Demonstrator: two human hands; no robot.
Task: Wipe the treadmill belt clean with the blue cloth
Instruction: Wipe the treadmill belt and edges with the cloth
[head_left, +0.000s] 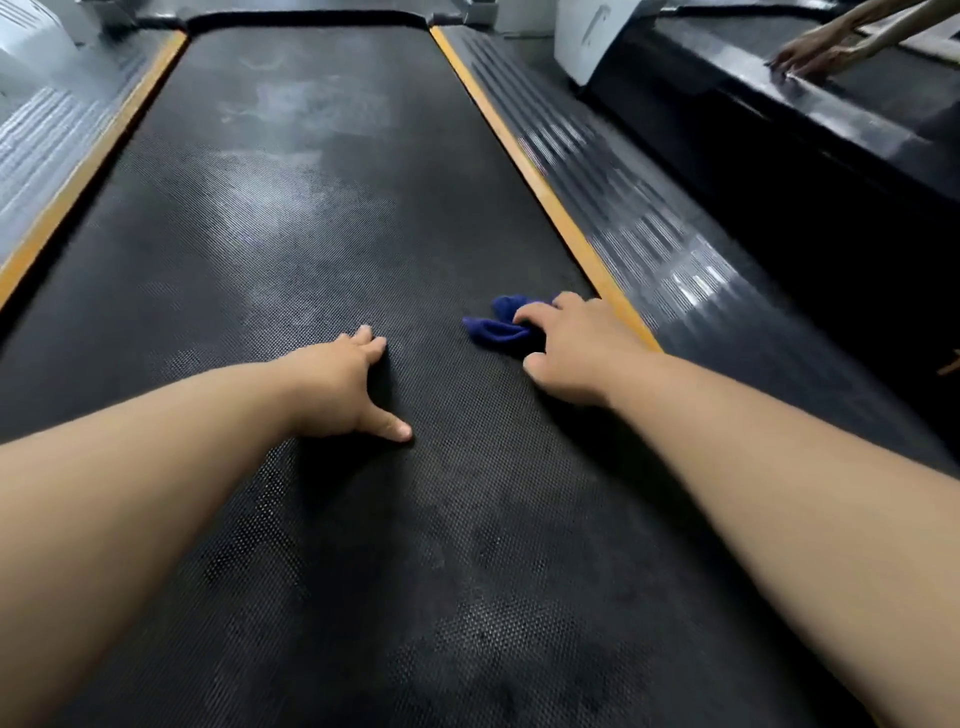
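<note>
Currently I read the blue cloth (498, 326) as bunched under my right hand (577, 349), whose fingers seem curled onto it, though blur hides the grip. My left hand (337, 391) lies flat, fingers spread, on the treadmill belt (441, 519) beside it. Pale smudges (291, 171) beyond both hands suggest most wiping is undone.

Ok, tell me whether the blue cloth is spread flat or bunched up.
Bunched up: the blue cloth lies in crumpled folds beneath the right hand, on the belt.
</note>
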